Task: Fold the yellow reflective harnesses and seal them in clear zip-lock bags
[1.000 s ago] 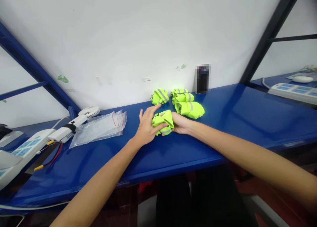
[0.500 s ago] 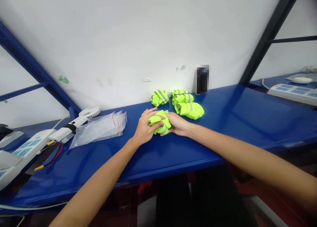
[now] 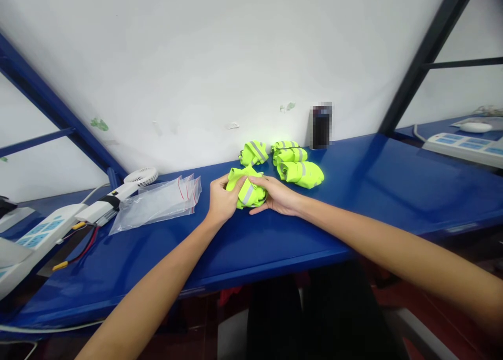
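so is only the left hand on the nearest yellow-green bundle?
No, the left hand and right hand both hold the yellow-green bundle.

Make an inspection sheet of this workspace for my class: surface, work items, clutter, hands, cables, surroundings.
Surface: glossy blue tabletop.
Work items: crumpled yellow-green bundle with reflective strips, held; similar bundles behind; clear plastic bags with red edges at left.
Clutter: white fan; dark object against the wall, pixelated; left power strip; right power strip.
Hands: left hand and right hand both on the held bundle.
Cables: red wire at left; white cable at lower left.
Surroundings: white wall; blue frame; dark frame.
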A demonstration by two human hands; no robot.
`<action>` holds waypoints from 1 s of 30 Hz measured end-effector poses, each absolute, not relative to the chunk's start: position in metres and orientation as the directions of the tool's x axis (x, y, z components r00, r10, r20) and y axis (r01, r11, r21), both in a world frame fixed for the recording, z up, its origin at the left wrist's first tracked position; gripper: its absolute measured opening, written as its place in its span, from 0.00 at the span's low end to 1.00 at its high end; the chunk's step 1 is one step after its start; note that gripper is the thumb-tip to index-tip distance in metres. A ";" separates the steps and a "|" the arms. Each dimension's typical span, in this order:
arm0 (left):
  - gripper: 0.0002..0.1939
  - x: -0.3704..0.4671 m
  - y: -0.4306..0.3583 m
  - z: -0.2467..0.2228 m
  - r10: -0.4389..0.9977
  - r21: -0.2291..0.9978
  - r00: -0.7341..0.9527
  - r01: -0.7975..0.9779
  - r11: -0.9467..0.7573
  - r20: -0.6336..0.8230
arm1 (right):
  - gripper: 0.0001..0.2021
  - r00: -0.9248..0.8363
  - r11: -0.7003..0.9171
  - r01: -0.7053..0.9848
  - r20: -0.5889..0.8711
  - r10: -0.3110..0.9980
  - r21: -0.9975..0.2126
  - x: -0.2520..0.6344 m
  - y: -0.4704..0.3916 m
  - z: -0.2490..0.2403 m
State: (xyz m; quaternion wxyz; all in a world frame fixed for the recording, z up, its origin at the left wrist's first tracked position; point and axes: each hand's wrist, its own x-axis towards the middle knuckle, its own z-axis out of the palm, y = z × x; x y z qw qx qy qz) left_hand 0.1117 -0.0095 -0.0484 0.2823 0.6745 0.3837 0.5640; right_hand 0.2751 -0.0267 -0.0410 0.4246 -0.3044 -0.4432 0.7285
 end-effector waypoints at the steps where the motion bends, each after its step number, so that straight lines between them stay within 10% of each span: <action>1: 0.21 0.112 -0.009 -0.048 0.823 0.806 0.068 0.173 -0.567 0.564 | 0.14 -0.445 -0.232 -0.350 -0.057 0.894 -0.908 0.275 -0.028 -0.041; 21: 0.28 0.118 -0.010 -0.051 0.865 0.863 0.131 0.088 -0.497 0.485 | 0.15 -0.159 0.140 -0.303 0.195 0.968 -0.943 0.266 -0.026 -0.052; 30: 0.24 0.103 0.001 -0.042 0.902 0.984 0.413 0.069 -0.166 0.123 | 0.09 -0.121 0.249 -0.161 0.269 0.955 -0.955 0.271 -0.023 -0.058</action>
